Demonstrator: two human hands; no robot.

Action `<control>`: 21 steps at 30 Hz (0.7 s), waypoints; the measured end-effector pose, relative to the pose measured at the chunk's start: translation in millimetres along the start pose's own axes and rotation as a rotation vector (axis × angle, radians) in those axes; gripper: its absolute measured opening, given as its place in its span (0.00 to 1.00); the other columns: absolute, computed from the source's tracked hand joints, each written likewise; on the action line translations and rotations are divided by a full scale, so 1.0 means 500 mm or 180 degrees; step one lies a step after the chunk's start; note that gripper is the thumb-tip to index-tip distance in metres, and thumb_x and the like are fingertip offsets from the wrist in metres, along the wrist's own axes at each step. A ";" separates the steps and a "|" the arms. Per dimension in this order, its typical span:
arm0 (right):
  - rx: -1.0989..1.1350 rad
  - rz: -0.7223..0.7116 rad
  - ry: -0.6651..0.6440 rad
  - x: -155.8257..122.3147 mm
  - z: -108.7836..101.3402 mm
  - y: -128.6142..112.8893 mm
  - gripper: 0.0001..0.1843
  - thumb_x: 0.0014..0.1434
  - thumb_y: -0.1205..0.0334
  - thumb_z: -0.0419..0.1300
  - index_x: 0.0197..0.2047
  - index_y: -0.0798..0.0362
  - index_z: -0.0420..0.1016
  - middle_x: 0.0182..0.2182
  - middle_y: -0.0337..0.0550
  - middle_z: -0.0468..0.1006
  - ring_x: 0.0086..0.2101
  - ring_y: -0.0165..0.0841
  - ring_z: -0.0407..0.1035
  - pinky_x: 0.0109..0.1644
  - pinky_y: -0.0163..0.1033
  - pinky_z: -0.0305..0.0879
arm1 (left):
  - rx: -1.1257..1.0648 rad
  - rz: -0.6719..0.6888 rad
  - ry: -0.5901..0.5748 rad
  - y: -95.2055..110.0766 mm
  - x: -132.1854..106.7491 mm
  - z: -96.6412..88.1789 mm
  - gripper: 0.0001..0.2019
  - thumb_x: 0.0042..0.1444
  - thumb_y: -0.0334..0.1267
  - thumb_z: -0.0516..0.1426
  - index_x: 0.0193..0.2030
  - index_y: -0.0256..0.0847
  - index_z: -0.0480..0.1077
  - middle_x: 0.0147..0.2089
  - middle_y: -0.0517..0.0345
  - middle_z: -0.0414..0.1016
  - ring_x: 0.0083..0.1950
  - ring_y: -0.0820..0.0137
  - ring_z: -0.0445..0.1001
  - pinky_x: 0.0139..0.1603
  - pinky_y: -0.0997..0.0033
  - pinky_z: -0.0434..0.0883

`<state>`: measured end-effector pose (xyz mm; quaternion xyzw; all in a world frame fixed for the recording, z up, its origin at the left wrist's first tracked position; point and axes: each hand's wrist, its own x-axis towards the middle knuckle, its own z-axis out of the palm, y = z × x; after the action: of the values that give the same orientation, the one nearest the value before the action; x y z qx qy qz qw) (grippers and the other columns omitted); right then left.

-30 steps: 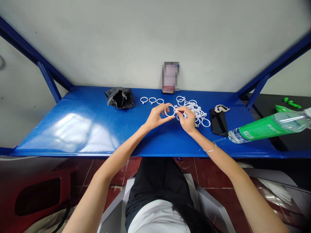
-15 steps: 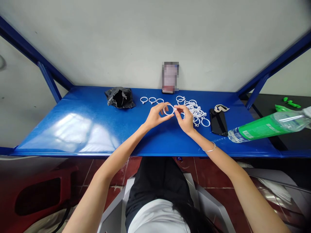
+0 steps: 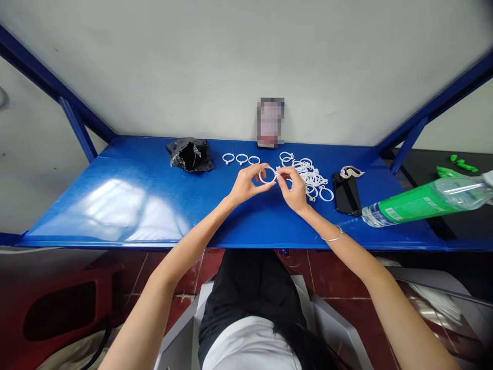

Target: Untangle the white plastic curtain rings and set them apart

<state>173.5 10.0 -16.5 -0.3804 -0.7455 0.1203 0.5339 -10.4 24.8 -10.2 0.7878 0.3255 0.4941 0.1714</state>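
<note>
Over the blue table [image 3: 127,200], my left hand [image 3: 246,186] and my right hand [image 3: 295,189] both pinch one white plastic ring [image 3: 267,174], held up between them. The left fingers grip its left rim, the right fingertips its right edge. Just behind my right hand lies a pile of white rings [image 3: 313,177]. Three separate white rings [image 3: 241,159] lie in a row behind my left hand.
A crumpled black bag [image 3: 190,154] sits at the back left. A blurred upright card [image 3: 270,123] leans on the wall. A black phone [image 3: 346,194] and a beige loop [image 3: 351,171] lie right, beside a green-labelled bottle [image 3: 425,201].
Both hands, with the ring, have shifted slightly away from me and a little left; the ring is turned a bit in the fingers. Nothing else moved.
</note>
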 end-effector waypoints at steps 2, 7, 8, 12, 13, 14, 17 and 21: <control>0.0010 -0.0048 0.0016 0.000 0.000 0.000 0.09 0.69 0.54 0.54 0.42 0.48 0.72 0.37 0.43 0.78 0.35 0.34 0.73 0.38 0.41 0.73 | -0.0007 0.0011 0.0000 0.000 0.000 0.000 0.23 0.59 0.53 0.61 0.51 0.35 0.72 0.32 0.57 0.75 0.30 0.74 0.71 0.33 0.75 0.72; -0.0017 -0.0020 -0.0001 0.001 0.000 -0.002 0.09 0.69 0.55 0.54 0.43 0.49 0.72 0.37 0.44 0.78 0.35 0.34 0.73 0.39 0.41 0.73 | 0.0045 -0.0195 -0.0106 0.002 -0.001 0.002 0.23 0.59 0.54 0.61 0.51 0.36 0.72 0.34 0.56 0.76 0.31 0.74 0.71 0.34 0.74 0.72; -0.0019 -0.0008 -0.0006 0.001 0.000 -0.002 0.09 0.70 0.55 0.54 0.43 0.49 0.72 0.38 0.44 0.78 0.35 0.34 0.73 0.39 0.41 0.73 | 0.0044 -0.0243 -0.0130 0.002 -0.002 0.003 0.24 0.59 0.54 0.61 0.52 0.36 0.71 0.34 0.56 0.76 0.31 0.73 0.72 0.34 0.74 0.72; -0.0012 0.0016 -0.0007 0.003 0.000 -0.002 0.09 0.69 0.55 0.54 0.44 0.48 0.73 0.39 0.44 0.78 0.36 0.34 0.74 0.39 0.40 0.73 | 0.0036 -0.0387 -0.0211 -0.002 -0.003 0.005 0.25 0.59 0.55 0.60 0.54 0.36 0.70 0.36 0.55 0.76 0.32 0.73 0.72 0.35 0.74 0.72; -0.0014 0.0023 -0.0006 0.004 0.000 -0.002 0.09 0.69 0.55 0.54 0.44 0.48 0.73 0.39 0.44 0.79 0.36 0.34 0.74 0.39 0.40 0.73 | 0.0047 -0.0411 -0.0221 -0.003 -0.003 0.005 0.26 0.59 0.55 0.60 0.55 0.36 0.70 0.36 0.55 0.76 0.32 0.73 0.72 0.35 0.74 0.72; -0.0017 0.0030 -0.0009 0.004 0.000 -0.002 0.09 0.69 0.55 0.54 0.45 0.48 0.73 0.39 0.44 0.79 0.36 0.34 0.74 0.39 0.41 0.73 | 0.0058 -0.0429 -0.0226 -0.004 -0.003 0.005 0.26 0.59 0.56 0.60 0.55 0.36 0.70 0.37 0.55 0.76 0.32 0.73 0.72 0.35 0.74 0.72; -0.0009 0.0042 -0.0034 0.004 0.000 -0.004 0.10 0.69 0.54 0.54 0.46 0.48 0.73 0.40 0.45 0.79 0.36 0.35 0.74 0.39 0.41 0.73 | 0.0054 -0.0447 -0.0221 -0.005 -0.003 0.005 0.26 0.59 0.56 0.59 0.55 0.36 0.70 0.38 0.55 0.76 0.33 0.72 0.72 0.35 0.73 0.72; -0.0021 0.0105 -0.0099 0.004 0.000 -0.005 0.12 0.70 0.52 0.53 0.46 0.48 0.73 0.41 0.45 0.79 0.37 0.35 0.74 0.39 0.41 0.74 | 0.0061 -0.0466 -0.0229 -0.005 -0.003 0.006 0.26 0.60 0.56 0.58 0.55 0.37 0.70 0.38 0.54 0.77 0.33 0.72 0.72 0.36 0.73 0.72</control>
<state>172.1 9.7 -13.6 -0.3925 -0.7477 0.1326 0.5190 -9.1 25.7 -14.1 0.7808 0.3805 0.4484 0.2110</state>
